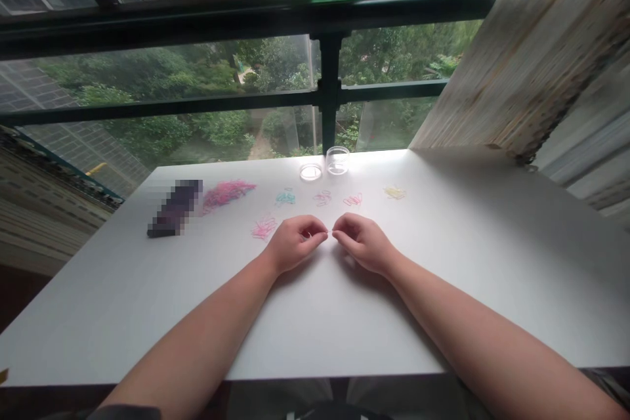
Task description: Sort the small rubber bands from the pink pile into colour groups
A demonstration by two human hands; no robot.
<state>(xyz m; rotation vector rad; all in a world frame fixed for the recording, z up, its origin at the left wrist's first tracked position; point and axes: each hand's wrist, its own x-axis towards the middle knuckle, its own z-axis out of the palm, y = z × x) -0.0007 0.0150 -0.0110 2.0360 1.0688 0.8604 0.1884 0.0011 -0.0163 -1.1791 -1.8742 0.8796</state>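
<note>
My left hand point(298, 239) and my right hand point(364, 241) meet over the middle of the white table point(315, 321), their pinched fingertips almost touching. Something tiny and pale seems to lie between the fingertips, too small to name. Just left of my left hand is a pile of pink paper clips point(264, 228). Beyond my hands, small groups of clips lie in a loose row: teal clips point(286, 197), pale pink clips point(323, 197), brighter pink clips point(353, 199) and yellow clips point(394, 192).
A larger heap of mixed pink and teal clips point(229, 195) lies at the back left, beside a dark blurred-out object point(177, 209). Near the window stand a shallow clear round lid or dish point(310, 172) and a clear round container point(338, 161). A curtain point(472, 59) hangs at the right.
</note>
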